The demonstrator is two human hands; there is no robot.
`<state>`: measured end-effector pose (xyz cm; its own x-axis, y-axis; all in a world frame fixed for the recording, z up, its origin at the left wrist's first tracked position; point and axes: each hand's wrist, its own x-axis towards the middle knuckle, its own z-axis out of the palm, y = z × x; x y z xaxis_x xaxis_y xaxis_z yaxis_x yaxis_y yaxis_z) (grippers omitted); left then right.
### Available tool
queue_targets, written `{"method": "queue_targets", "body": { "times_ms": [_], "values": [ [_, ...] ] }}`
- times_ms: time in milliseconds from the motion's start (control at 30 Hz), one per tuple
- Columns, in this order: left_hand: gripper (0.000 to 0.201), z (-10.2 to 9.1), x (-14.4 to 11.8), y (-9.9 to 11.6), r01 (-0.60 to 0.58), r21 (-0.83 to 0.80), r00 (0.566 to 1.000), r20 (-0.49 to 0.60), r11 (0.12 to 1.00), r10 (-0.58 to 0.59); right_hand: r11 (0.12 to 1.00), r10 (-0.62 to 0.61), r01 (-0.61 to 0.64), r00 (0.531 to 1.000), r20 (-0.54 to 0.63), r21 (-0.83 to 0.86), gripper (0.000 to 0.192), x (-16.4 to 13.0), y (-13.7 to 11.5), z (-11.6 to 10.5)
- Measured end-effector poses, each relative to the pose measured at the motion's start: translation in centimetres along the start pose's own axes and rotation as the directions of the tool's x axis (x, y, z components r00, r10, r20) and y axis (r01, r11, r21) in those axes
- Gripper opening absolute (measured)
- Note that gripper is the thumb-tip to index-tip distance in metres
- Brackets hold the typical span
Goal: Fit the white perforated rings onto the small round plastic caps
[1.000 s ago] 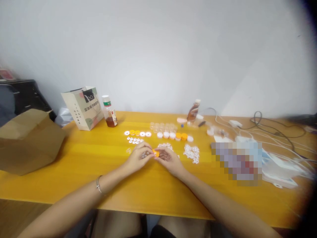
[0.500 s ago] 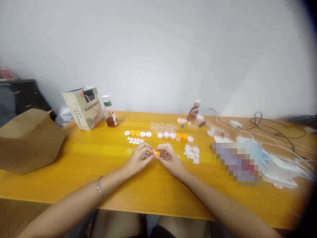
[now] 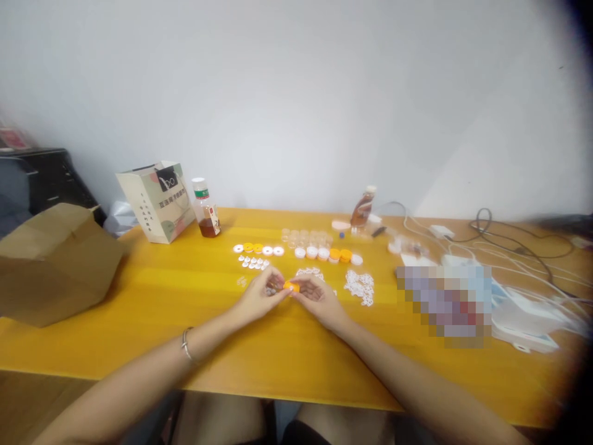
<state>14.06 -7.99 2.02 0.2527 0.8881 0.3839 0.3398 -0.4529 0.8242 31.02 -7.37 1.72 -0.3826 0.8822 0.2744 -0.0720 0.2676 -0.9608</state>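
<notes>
Between my fingertips is a small orange cap (image 3: 291, 285) with a whitish spot on the side facing me. My left hand (image 3: 263, 293) pinches it from the left, and my right hand (image 3: 319, 298) grips it from the right. Beyond my left hand lie small white pieces (image 3: 252, 262) and a row of white and yellow ring-shaped caps (image 3: 267, 250). Past my right hand stands a row of white and orange caps (image 3: 323, 254), with clear round cups (image 3: 306, 238) behind. White flat pieces (image 3: 359, 285) lie heaped to the right; another pile is partly hidden by my right hand.
A brown paper bag (image 3: 55, 266) and a printed carton bag (image 3: 160, 204) stand at the left. Near them is a bottle of dark liquid (image 3: 207, 210); another brown bottle (image 3: 362, 209) stands at the back. Cables (image 3: 504, 238) and white plastic items (image 3: 528, 318) clutter the right side.
My fingers have shifted slightly around the orange cap, and more of its top shows now. Both hands stay in nearly the same place.
</notes>
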Motion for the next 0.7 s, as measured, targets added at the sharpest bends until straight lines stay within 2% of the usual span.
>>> {"method": "queue_targets", "body": {
  "times_ms": [233,333,467,533,700],
  "values": [
    [0.021,-0.8,0.6,-0.5,0.023,-0.043,0.999,0.049,0.999,-0.021,1.000,0.019,-0.020,1.000,-0.021,-0.024,0.026,0.1,-0.3,-0.1],
    [0.017,-1.9,0.9,-0.6,-0.064,0.119,0.994,0.092,0.991,0.053,0.999,0.032,-0.034,0.999,-0.034,-0.043,0.027,0.1,-0.3,-0.3],
    [0.015,-3.3,0.8,-1.0,-0.271,0.358,0.951,0.243,0.894,0.191,0.998,0.039,-0.041,0.998,-0.041,-0.048,0.027,0.2,-0.2,-0.5],
    [0.017,-3.6,0.7,-1.4,-0.309,0.411,0.937,0.285,0.857,0.202,0.998,0.042,-0.044,0.998,-0.037,-0.048,0.028,0.2,0.0,-0.6],
    [0.015,-3.5,0.7,-2.3,-0.339,0.471,0.929,0.304,0.814,0.211,0.998,0.039,-0.040,0.999,-0.029,-0.042,0.030,0.3,0.3,-0.7]
  ]
}}
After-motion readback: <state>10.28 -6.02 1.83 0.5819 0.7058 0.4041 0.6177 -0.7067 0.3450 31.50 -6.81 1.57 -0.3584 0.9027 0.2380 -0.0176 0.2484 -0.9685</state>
